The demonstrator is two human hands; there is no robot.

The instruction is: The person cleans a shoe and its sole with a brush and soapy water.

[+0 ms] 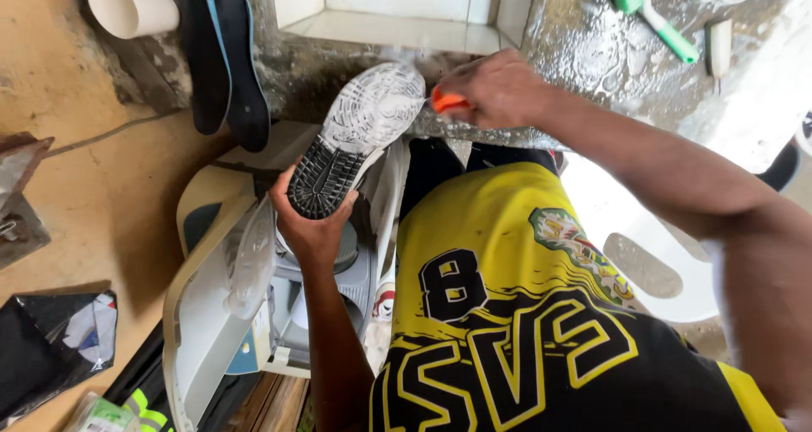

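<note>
My left hand (309,225) grips a shoe (355,140) by its heel, sole turned up toward me. The sole is grey with soapy foam at the toe end and dark at the heel. My right hand (495,89) is closed on an orange-handled brush (447,103) at the toe end of the sole, right at the edge of a wet concrete sink ledge (584,43).
Two dark insoles (224,60) lean against the wall at upper left, beside a white cup (127,7). A green brush (655,13) lies on the wet ledge. A white tiled basin (397,9) lies ahead. A white appliance (211,297) stands below my left arm, a white plastic chair (643,246) at right.
</note>
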